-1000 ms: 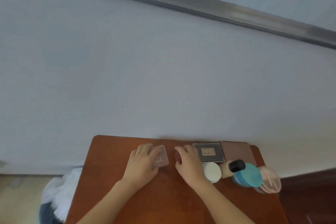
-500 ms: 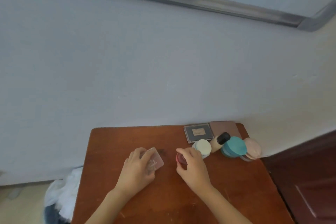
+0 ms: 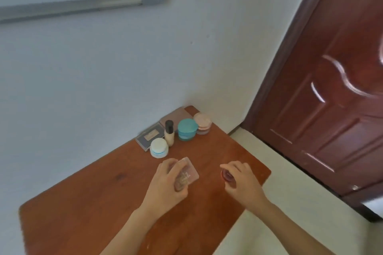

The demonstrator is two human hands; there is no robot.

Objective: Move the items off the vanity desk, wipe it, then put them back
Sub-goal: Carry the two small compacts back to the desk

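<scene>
Bottle [image 3: 169, 133], teal jar [image 3: 187, 130] and white jar [image 3: 159, 148] cluster at desk [image 3: 103, 203] corner.

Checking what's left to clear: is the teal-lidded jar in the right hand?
No: the teal-lidded jar stands on the desk; the right hand grips a small red item.

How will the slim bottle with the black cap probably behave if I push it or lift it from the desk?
The slim bottle stands upright and is tall for its narrow base, so a sideways push would probably tip it rather than slide it. Its round body might then roll. It looks smooth, so perhaps slippery.
</scene>
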